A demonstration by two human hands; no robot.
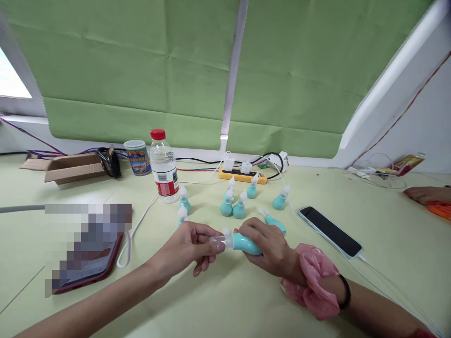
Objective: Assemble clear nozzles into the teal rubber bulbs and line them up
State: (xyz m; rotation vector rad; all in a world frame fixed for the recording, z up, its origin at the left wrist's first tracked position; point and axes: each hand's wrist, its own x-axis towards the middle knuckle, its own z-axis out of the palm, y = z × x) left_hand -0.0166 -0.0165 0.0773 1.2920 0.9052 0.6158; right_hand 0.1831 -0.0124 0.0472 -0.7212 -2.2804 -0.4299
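In the middle of the head view, my right hand (268, 246) wraps around the teal bulb of a nasal aspirator (242, 243), held sideways above the table. My left hand (197, 246) pinches the clear tip cover (217, 240) at the aspirator's left end, and the fingers hide part of it. Just beyond my right hand lies another teal aspirator (275, 223) on its side. Several similar bulbs with whitish tips, among them one bulb (239, 209) in the centre and another bulb (280, 201) to the right, stand farther back.
A water bottle (165, 173), a printed can (137, 157) and a cardboard box (75, 166) stand at the back left. Behind the bulbs is a yellow power strip (243, 176). Phones lie on both sides, the right phone (331, 230) on a cable. Another person's hand (423, 195) rests at the right edge.
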